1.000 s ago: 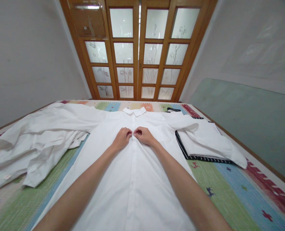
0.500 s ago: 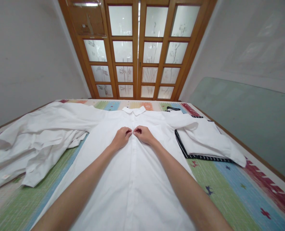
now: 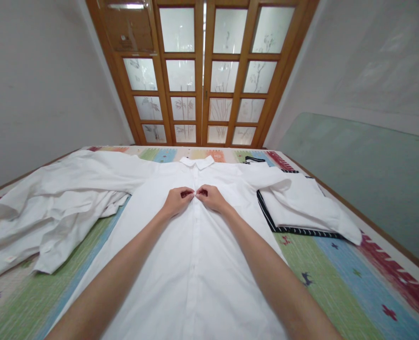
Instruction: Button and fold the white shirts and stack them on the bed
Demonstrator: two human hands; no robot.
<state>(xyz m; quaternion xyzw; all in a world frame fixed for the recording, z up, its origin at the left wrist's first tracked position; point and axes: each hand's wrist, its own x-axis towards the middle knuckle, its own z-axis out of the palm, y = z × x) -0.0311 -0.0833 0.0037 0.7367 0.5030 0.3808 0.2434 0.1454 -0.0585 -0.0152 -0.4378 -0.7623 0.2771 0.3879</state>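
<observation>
A white shirt [image 3: 160, 264] lies spread face up, its collar [image 3: 196, 163] at the far end and its button placket running toward me. My left hand [image 3: 179, 199] pinches the placket's left side at chest height. Just across from it, my right hand [image 3: 210, 196] pinches the right side, the fingertips of both hands almost meeting. Any button between the fingers is too small to make out. The shirt's sleeves stretch out to both sides, the right one lying over a folded white garment with black striped edging [image 3: 301, 231].
Another crumpled white garment [image 3: 64, 222] lies at the left, partly under the sleeve. Beneath everything is a patterned, colourful cloth [image 3: 330, 278]. Wood-framed glass doors [image 3: 200, 75] stand beyond the far edge, and a pale green panel [image 3: 358, 179] leans along the right wall.
My left hand has shifted slightly, its fingertips now closer to the placket. The right hand stays in place, and the shirt lies as before.
</observation>
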